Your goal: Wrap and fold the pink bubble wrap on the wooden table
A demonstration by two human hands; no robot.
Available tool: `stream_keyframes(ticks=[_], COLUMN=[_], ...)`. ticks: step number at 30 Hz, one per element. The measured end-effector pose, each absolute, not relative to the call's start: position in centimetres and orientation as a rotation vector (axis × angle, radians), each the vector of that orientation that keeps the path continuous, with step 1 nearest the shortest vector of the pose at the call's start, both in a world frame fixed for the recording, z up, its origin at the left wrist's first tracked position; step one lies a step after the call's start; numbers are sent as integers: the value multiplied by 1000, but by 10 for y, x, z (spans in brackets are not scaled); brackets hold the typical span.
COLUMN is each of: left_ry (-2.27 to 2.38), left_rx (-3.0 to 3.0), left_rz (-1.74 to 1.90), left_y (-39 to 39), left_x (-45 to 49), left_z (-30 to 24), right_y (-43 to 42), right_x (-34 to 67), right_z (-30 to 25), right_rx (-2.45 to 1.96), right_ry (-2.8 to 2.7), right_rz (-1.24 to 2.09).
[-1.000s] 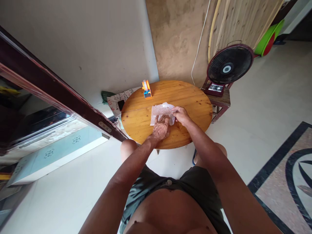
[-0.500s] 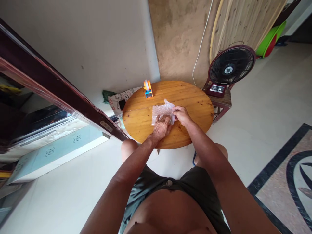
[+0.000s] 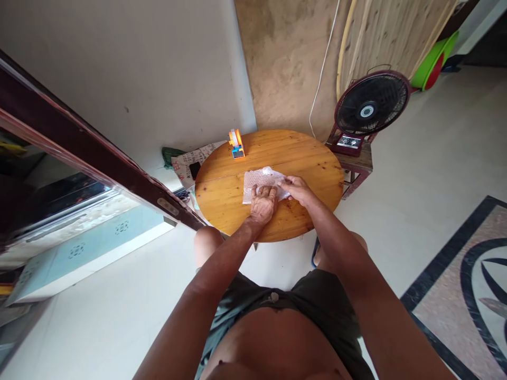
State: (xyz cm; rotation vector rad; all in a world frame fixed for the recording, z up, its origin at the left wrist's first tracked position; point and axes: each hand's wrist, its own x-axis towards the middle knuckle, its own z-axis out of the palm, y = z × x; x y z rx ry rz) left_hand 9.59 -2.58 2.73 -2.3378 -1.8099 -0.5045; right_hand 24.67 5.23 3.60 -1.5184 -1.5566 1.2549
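A sheet of clear bubble wrap [image 3: 255, 178] lies on the oval wooden table [image 3: 222, 206] in front of me. My left hand [image 3: 263, 203] rests flat on its near edge, fingers stretched forward and apart. At the wrap's right end, my right hand [image 3: 297, 190] pinches the plastic between thumb and fingers. Whether anything lies under or inside the wrap I cannot tell. Toward the table's far left edge stands an orange and blue tape dispenser [image 3: 236, 143], touched by neither hand.
A black round fan [image 3: 367, 110] stands on a small wooden stand [image 3: 360, 161] right of the table. Printed sacking [image 3: 184, 171] with a dark phone-like object [image 3: 195, 170] is at the left. A door frame [image 3: 119, 163] runs along my left, and a wall closes off the back.
My right hand has shifted slightly right and down with the wrap's end, which now spreads flatter and wider. The wrap's raised far corner has dropped. My left hand still presses on it.
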Motion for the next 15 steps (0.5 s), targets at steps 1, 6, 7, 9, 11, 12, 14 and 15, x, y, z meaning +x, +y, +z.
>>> stream_keyframes(ticks=[1,6,7,9,11,12,14,15], left_ry=[-1824,-1837,-1825,-1801,-1777,-1764,-1737,-1727], left_rx=[-2328,-2319,-2326,-2344,-2358,-2363,-2377,-2383], left_rz=[-501,-486,-481,-466,-449,-441,-432,-434], left_y=[-26,-28,-28,-28,-28,-28,-28,-28], left_x=[97,99,99,97,96,95,93,92], left_z=[28,27,26,22,18,16,11,9], right_y=[52,56,57,58,58,58,56,56], right_x=[246,244,244,245,245,245,245,245], right_z=[36,29,26,23,21,21,22,22], right_rx=[-1541,-1643,-1639,-1624,-1613,-1607,-1599,-1598], right_ry=[-1598,-1724,-1728,-1734,-1722,-1707,-1669,-1651], right_rz=[1230,1005,986,973,972,975,984,990])
